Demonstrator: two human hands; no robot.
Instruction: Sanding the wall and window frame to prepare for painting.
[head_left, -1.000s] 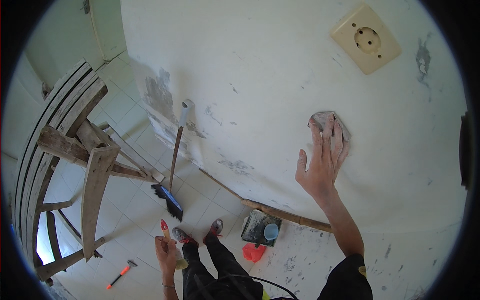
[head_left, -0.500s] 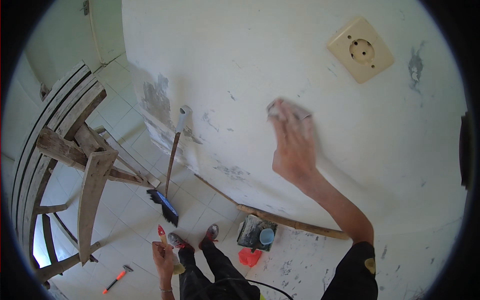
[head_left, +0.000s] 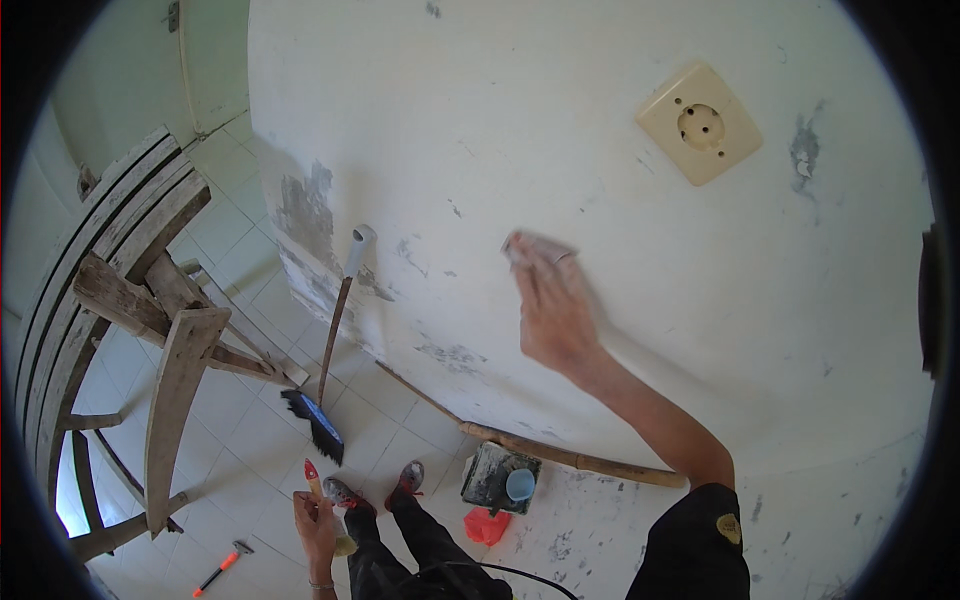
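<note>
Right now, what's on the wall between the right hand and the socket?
Nothing but bare white wall, by the head view. The right hand presses a sanding pad to the wall; the beige socket sits up and to its right.

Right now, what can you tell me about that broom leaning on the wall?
The broom has a thin brown handle that looks wooden, a pale cap at its top end and a dark bristle head with a blue edge. It stands tilted, cap resting against the white wall, bristles down on the tiled floor. Neither hand touches it.
</note>
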